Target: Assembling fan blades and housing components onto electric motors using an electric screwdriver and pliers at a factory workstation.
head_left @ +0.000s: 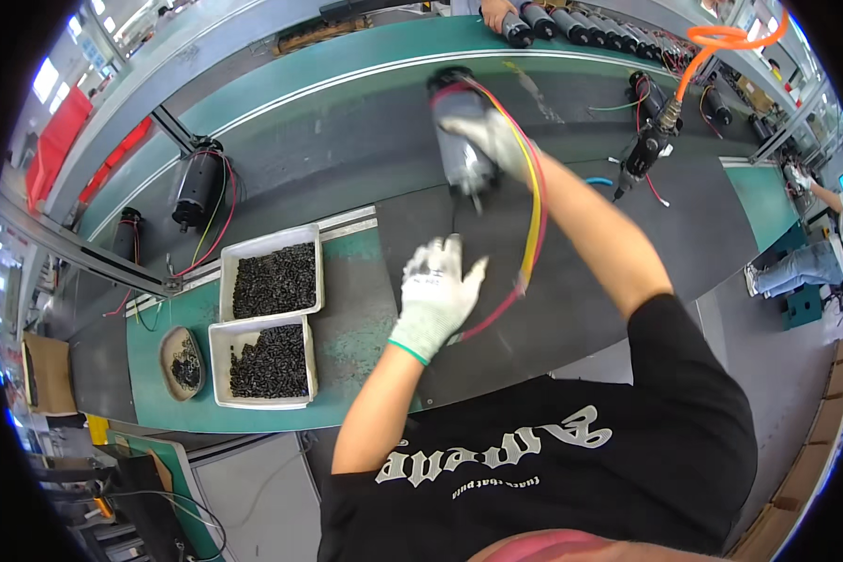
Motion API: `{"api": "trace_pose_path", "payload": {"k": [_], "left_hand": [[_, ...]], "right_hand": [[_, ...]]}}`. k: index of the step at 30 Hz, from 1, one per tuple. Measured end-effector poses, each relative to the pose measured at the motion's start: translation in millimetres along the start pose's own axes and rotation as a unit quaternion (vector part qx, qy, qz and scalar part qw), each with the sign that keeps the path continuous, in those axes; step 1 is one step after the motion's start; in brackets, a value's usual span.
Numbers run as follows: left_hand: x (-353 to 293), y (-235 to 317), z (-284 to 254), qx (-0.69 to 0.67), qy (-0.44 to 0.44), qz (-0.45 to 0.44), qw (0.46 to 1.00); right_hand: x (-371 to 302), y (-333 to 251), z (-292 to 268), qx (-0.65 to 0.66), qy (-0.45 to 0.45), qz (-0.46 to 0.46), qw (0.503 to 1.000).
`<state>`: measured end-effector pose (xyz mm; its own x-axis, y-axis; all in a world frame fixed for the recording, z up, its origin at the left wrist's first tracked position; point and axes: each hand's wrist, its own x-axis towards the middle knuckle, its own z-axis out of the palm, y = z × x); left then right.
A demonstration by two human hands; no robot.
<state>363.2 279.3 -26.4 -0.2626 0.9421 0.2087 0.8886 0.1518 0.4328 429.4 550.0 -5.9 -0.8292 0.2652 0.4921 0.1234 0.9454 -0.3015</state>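
Note:
My gloved right hand [492, 140] is wrapped round a black and silver cylindrical motor [459, 164], blurred by motion, at the middle of the bench. The motor is tilted, with its shaft end toward me. Long red and yellow wires [537, 211] loop from its far end, over my right wrist and down toward my left hand. Below the motor, my left hand [440, 290], in a white glove with a green cuff, has its fingers stretched and thumb apart. Its fingertips are close to the shaft end; I cannot tell whether they touch anything.
Two white bins [225, 314] of small black parts and a small dish [170, 384] stand at left. More wired motors [199, 183] sit on the conveyor. A power screwdriver [644, 155] hangs at right on an orange coiled hose [721, 39]. A co-worker's hand [498, 11] touches motors across the line.

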Motion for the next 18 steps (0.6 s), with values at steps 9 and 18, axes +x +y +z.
{"api": "trace_pose_path", "payload": {"k": [9,18], "left_hand": [[-43.6,-12.6,11.1,-0.209,-0.044,0.129,0.968],[-56.8,-25.5,35.0,-0.075,-0.01,0.225,0.971]], "right_hand": [[101.3,63.5,14.3,-0.01,-0.037,0.499,0.866],[-71.0,-108.5,44.1,-0.069,0.07,0.187,0.977]]}}
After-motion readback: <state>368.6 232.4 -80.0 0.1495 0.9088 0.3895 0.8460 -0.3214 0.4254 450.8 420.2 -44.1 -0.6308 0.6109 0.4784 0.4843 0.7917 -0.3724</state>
